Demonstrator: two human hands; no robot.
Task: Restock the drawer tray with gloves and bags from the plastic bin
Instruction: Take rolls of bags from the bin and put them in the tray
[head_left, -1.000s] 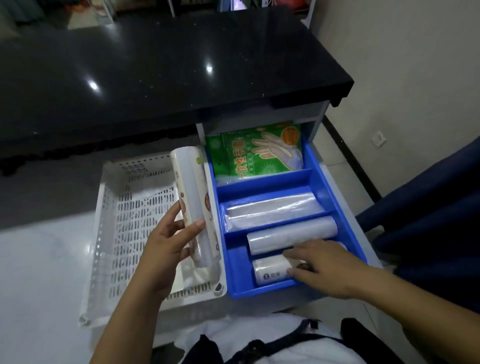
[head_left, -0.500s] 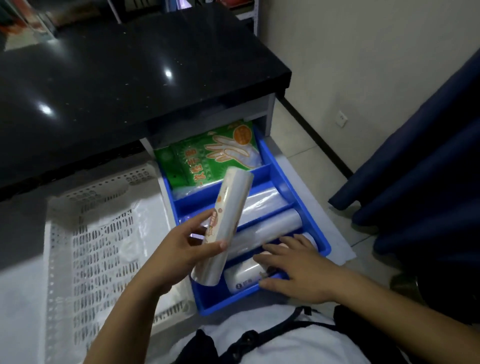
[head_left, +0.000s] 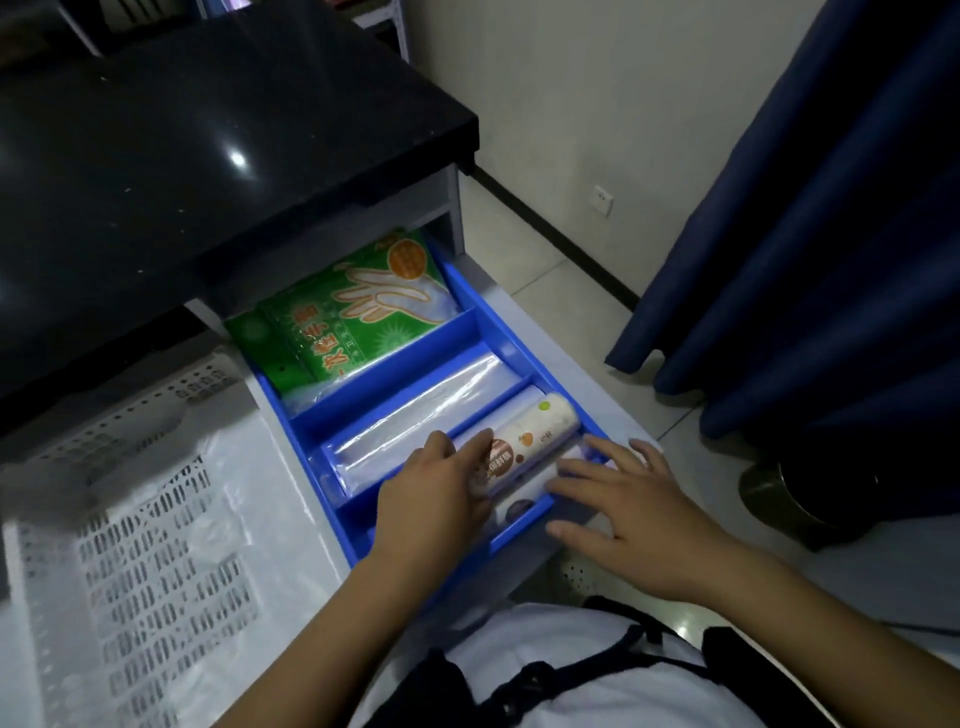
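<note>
Over on the left, the white plastic bin (head_left: 130, 545) is seen sitting beside the drawer, with what looks like a crumpled clear bag left in it and nothing else that can be made out. Above it all the black desk (head_left: 208, 130) is overhanging.

Next, the blue drawer tray (head_left: 470, 332) is pulled out. Its far compartment is filled by the green glove packs (head_left: 353, 322), and the middle one by a clear roll of bags (head_left: 415, 415).

The near compartment is where it's at: the printed bag roll (head_left: 535, 436) is being laid in there on top of other rolls. It's gripped at its near end by the left hand (head_left: 431, 504), fingers (head_left: 441, 447) curled over it. The right hand (head_left: 639, 514) is spread flat and wide, nothing held, fingertips touching the white roll underneath at the tray's front edge.

Handling-wise, the roll is probably light and fairly firm as a cylinder, but the film wrap looks slick, so it's best taken around the middle rather than pinched at an end. Rolling off the pile could be expected if it isn't pressed down level.
</note>
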